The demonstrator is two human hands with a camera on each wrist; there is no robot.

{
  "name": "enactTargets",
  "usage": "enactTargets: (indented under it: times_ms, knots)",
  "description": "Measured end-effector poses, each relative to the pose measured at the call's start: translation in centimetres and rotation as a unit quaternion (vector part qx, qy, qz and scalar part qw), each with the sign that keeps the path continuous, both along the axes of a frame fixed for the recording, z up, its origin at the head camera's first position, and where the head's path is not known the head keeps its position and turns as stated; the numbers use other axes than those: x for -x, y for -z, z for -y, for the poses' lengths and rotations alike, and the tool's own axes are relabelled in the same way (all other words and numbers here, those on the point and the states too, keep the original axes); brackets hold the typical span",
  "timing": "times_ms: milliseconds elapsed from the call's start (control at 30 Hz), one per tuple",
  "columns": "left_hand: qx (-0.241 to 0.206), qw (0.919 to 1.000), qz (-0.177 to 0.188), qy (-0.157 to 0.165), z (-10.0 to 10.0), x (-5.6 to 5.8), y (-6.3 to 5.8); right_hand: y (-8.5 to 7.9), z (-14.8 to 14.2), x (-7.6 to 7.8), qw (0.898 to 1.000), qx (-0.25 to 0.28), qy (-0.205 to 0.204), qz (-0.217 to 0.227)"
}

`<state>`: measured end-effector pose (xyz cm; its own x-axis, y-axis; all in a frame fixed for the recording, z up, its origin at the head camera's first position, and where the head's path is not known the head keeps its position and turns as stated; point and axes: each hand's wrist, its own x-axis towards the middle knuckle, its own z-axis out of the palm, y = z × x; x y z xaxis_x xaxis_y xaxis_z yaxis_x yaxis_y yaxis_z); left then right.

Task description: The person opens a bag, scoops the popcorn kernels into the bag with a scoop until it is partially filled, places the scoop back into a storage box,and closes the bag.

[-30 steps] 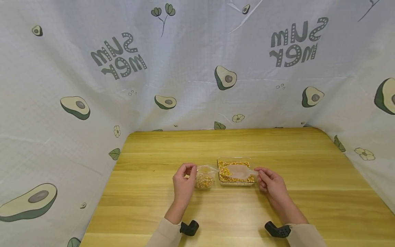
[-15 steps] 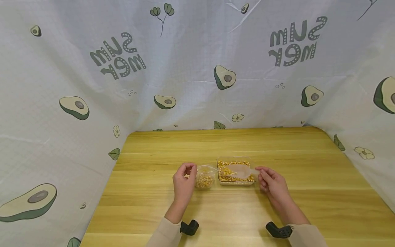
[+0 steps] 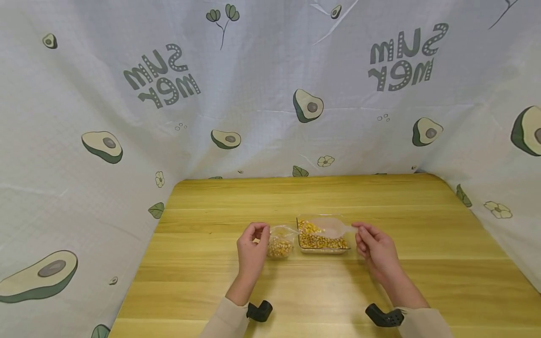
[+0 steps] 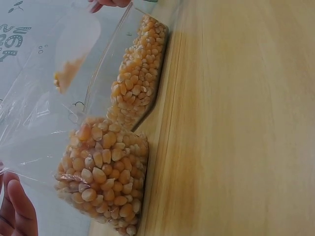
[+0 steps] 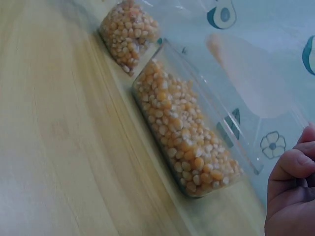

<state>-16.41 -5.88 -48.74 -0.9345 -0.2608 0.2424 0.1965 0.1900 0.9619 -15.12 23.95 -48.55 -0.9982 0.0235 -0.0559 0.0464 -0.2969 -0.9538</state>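
Observation:
My left hand [image 3: 252, 249] pinches the upper edge of a clear plastic bag [image 3: 280, 245], whose bottom is full of corn kernels [image 4: 103, 172] and rests on the table. Just right of the bag stands a rectangular glass container [image 3: 323, 251] filled with more kernels [image 5: 177, 132]. In my right hand [image 3: 378, 251] is the handle of a translucent white scoop [image 3: 330, 227]. The scoop hangs above the container, its tip towards the bag, with some kernels in its front end. In the left wrist view, only a few fingers [image 4: 22, 204] of the left hand show.
All of this is on a wooden table [image 3: 321, 291]. A pale curtain [image 3: 262, 84] with avocado prints surrounds its back and sides. Black devices sit at the left wrist [image 3: 259, 311] and the right wrist [image 3: 383, 316].
My right hand has lifted the scoop from the kernels in the glass container; it is now higher and carries kernels at its front. The left hand and the bag have stayed put.

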Motion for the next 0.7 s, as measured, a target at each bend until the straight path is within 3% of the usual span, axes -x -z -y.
enactTargets:
  times_ms: [267, 400, 500, 700]
  knots:
    - [-0.014, 0.9997, -0.014, 0.013, 0.1, 0.0, 0.2, -1.4, 0.6, 0.1, 1.0, -0.003, -0.016, -0.018]
    - [-0.005, 0.9999, -0.008, 0.008, -0.1, -0.6, -1.1, -2.0, 0.9, 0.3, 0.999, 0.006, -0.023, -0.027]
    - [0.001, 1.0, 0.001, 0.003, -0.2, -0.6, -1.3, -2.6, 1.4, 0.2, 0.999, 0.009, -0.031, -0.033]
    - [-0.006, 1.0, -0.005, 0.003, 0.0, 0.2, 0.3, -3.3, 3.0, 0.4, 0.998, -0.002, -0.05, -0.038]
